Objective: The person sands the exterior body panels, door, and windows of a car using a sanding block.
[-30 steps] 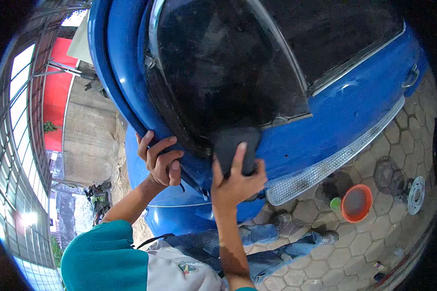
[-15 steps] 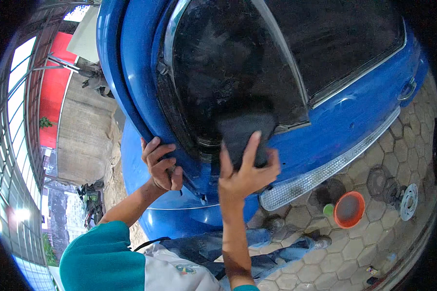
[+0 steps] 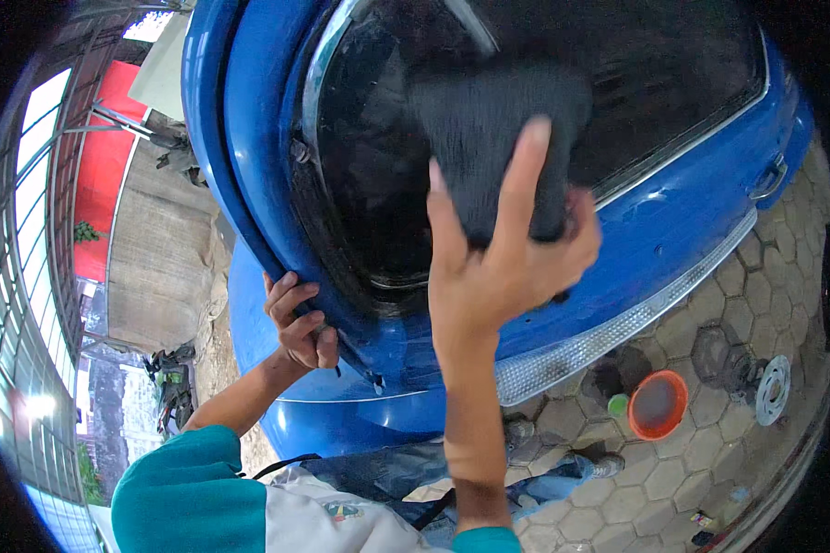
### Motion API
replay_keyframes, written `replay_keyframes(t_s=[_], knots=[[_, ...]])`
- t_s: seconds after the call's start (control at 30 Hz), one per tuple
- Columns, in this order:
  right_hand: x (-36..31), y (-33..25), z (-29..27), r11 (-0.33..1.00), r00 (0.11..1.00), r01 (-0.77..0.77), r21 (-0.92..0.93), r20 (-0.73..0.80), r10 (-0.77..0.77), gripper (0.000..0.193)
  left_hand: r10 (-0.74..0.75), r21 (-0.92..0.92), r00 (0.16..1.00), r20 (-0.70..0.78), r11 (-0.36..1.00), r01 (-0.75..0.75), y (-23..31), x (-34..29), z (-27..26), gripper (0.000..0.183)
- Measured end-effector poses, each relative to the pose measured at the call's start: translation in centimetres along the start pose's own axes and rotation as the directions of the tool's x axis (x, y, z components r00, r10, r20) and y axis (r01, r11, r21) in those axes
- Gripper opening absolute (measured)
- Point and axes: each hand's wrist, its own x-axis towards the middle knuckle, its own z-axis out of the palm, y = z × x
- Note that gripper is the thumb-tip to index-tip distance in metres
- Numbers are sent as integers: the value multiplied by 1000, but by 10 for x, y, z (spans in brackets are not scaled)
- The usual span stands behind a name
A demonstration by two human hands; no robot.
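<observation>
Hands at blue car; hexagonal paving, red panel beyond.

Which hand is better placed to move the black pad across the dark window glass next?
Probably the right hand: it holds the black pad in front of the dark window glass. The left hand has no pad and is at the blue bodywork, lower left of the glass.

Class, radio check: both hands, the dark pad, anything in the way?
Left hand on blue car body. Right hand holding dark pad over window glass; contact unclear. Nothing visibly blocking; orange basin down on paving.
</observation>
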Motion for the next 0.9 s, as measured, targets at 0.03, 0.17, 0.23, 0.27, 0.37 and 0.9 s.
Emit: replay_keyframes(t_s=[0.03, 0.17, 0.23, 0.27, 0.37, 0.9], knots=[[14, -9, 4, 997, 998, 66, -27, -20, -67, 63, 3, 16, 1000, 7, 1000, -3, -1, -1, 2, 27], [-33, -13, 17, 959, 960, 272, 72, 47, -276, 57, -5, 58, 999, 33, 998, 3, -3, -6, -4, 23], [-30, -12, 12, 955, 949, 285, 79, 118, -292, 58, 4, 87, 999, 52, 996, -9, -2, -5, -12, 22], [-20, -12, 8, 974, 971, 217, 63, 88, -222, 61, 9, 105, 997, 72, 994, -17, -1, -4, -12, 22], [24, -24, -3, 991, 991, 132, 30, 22, -133, 66, 9, 74, 999, 38, 997, -11, 1, -7, 1, 18], [91, 92, -18, 987, 985, -156, 41, 85, 152, 72, 12, 272, 966, 259, 958, -85, 3, -14, -20, 16]])
